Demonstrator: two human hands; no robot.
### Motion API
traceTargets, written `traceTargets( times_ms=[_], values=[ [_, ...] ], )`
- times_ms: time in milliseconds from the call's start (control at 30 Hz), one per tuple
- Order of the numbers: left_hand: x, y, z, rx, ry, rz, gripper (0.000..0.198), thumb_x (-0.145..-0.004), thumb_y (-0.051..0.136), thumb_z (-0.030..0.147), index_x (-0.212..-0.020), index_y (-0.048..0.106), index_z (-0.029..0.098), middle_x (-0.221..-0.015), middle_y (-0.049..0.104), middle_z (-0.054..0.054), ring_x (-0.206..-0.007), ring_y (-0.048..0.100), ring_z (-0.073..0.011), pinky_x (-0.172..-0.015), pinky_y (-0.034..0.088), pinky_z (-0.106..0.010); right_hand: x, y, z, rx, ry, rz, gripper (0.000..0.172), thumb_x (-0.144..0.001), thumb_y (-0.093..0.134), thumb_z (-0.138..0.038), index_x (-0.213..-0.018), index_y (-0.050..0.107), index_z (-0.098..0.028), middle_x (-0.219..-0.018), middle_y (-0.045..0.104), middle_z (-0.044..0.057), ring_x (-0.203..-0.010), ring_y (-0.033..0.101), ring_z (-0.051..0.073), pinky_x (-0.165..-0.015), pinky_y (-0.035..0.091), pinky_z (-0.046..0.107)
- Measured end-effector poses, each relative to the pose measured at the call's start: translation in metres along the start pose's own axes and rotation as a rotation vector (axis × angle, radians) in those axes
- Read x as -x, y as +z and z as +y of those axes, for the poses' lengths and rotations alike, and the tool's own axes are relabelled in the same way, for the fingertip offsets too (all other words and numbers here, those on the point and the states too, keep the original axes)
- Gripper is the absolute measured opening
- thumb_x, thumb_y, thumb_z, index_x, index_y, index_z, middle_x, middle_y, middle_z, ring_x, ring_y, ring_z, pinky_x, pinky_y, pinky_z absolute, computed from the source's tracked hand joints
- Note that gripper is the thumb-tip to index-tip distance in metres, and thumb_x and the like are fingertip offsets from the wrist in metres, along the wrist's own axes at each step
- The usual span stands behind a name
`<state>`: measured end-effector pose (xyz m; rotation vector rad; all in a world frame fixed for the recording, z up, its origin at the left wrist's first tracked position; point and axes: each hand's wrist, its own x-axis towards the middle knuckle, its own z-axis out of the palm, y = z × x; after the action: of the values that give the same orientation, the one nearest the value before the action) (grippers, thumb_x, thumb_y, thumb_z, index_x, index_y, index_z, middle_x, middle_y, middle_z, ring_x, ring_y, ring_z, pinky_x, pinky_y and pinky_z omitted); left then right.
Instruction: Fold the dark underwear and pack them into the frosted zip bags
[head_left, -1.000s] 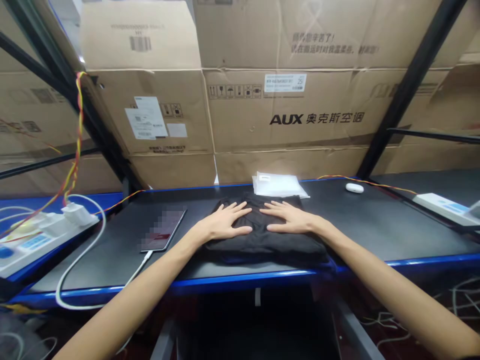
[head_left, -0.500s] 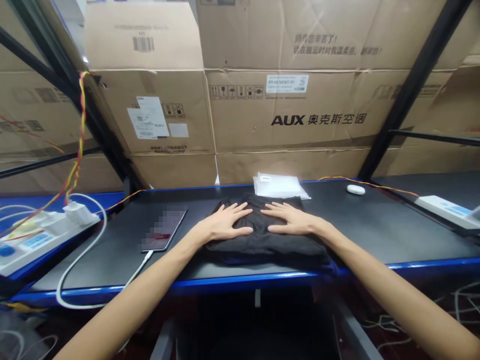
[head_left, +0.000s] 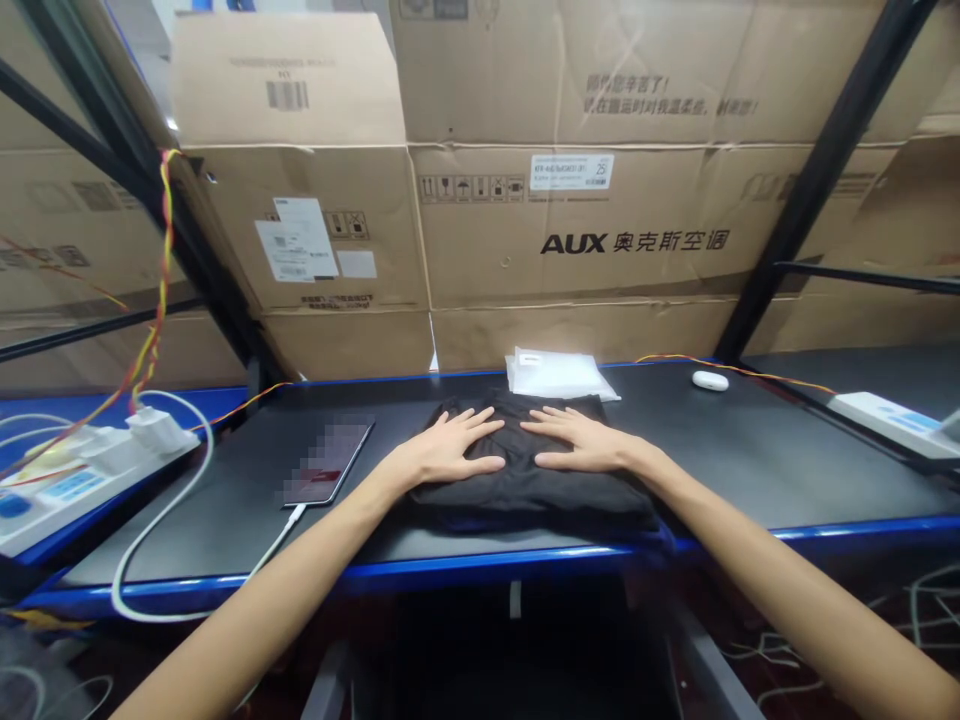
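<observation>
A folded black cloth garment (head_left: 525, 500) lies near the front edge of the dark table; its exact kind does not show. My left hand (head_left: 454, 447) rests flat on its left part, fingers spread. Over the right part my right hand (head_left: 581, 440) lies palm down, fingers likewise apart. The two thumbs point toward each other with black fabric between them. Just behind the garment sits a white plastic packet (head_left: 562, 374) with a small label.
To the left lies a phone (head_left: 330, 465) with a white cable (head_left: 124, 560) plugged in. Power strips (head_left: 97, 480) stand at both sides. A small white case (head_left: 710, 381) is at the back right. Cardboard (head_left: 570, 270) and black posts (head_left: 810, 190) rise behind the table.
</observation>
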<state>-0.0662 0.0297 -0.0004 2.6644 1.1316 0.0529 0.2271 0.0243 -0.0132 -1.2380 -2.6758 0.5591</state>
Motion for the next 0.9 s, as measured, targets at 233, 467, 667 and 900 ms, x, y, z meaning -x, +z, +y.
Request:
traceTargets(
  times_ms=[233,467,667,900],
  values=[
    [-0.0004,0.0004,-0.0007,-0.006,-0.007,-0.006,0.074,-0.09,0.038,0.075,-0.154,0.024,0.04,-0.164,0.011,0.0,-0.151,0.013,-0.0343,-0.119,0.008,-0.062,0.0003,-0.0004,0.0,-0.004,-0.003,0.007,0.078,-0.087,0.047,-0.074,-0.152,0.034,-0.034,-0.162,0.021,0.004,-0.15,0.012,0.032,-0.121,0.006,0.057],
    [0.0002,-0.0016,0.0022,-0.024,-0.019,-0.023,0.076,-0.089,0.035,0.077,-0.154,0.022,0.04,-0.165,0.009,0.002,-0.151,0.011,-0.0336,-0.119,0.009,-0.062,-0.0001,0.0,0.001,-0.004,-0.004,0.007,0.077,-0.087,0.047,-0.074,-0.152,0.033,-0.036,-0.162,0.021,0.002,-0.151,0.011,0.031,-0.121,0.006,0.057],
    [0.0004,-0.0019,0.0027,-0.02,-0.017,-0.02,0.076,-0.089,0.036,0.077,-0.154,0.023,0.039,-0.165,0.01,0.001,-0.151,0.012,-0.0335,-0.119,0.008,-0.061,-0.0004,-0.0001,0.0015,-0.001,-0.002,0.001,0.077,-0.087,0.047,-0.074,-0.152,0.033,-0.036,-0.162,0.021,0.002,-0.151,0.011,0.031,-0.121,0.006,0.057],
    [0.0003,-0.0019,0.0023,-0.016,-0.022,-0.021,0.076,-0.089,0.036,0.077,-0.154,0.024,0.039,-0.164,0.01,0.001,-0.151,0.012,-0.0335,-0.119,0.008,-0.062,-0.0003,0.0003,0.0018,-0.015,-0.005,0.011,0.077,-0.086,0.048,-0.074,-0.151,0.035,-0.036,-0.162,0.023,0.001,-0.15,0.012,0.033,-0.121,0.007,0.057]
  ],
)
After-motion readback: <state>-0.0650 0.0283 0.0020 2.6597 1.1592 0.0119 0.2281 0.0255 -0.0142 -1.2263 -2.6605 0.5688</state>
